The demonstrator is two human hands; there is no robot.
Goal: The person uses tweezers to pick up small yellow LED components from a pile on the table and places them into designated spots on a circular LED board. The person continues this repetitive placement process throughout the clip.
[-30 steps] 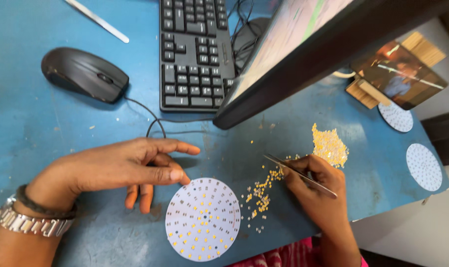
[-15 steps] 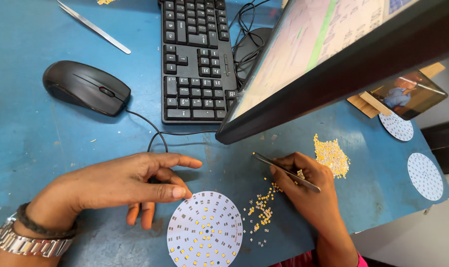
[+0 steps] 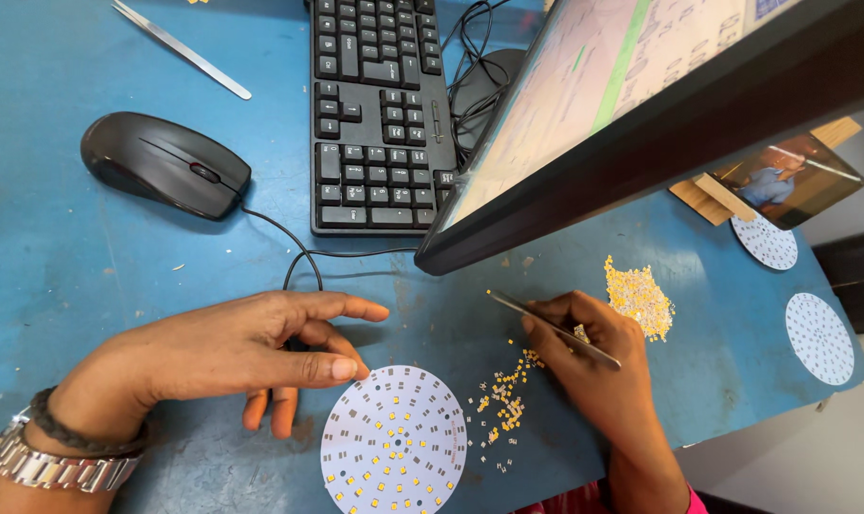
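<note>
My left hand (image 3: 232,357) rests on the blue table, thumb tip touching the upper left edge of a round white circuit board (image 3: 394,443) dotted with small yellow parts. My right hand (image 3: 594,366) grips metal tweezers (image 3: 551,328), their free end pointing up and left. The working tips are hidden under my fingers, just right of a scatter of tiny yellow parts (image 3: 503,405). A denser heap of yellow parts (image 3: 638,297) lies just right of that hand.
A black mouse (image 3: 165,164) and black keyboard (image 3: 379,109) lie at the back, with cables between. A tilted monitor (image 3: 660,105) overhangs the right side. Spare tweezers (image 3: 179,48) lie far left. Two more round boards (image 3: 818,336) (image 3: 767,240) lie near the right edge.
My right hand has shifted slightly right toward the heap with the tweezers. My left hand stays by the board. The camera has tilted a little.
</note>
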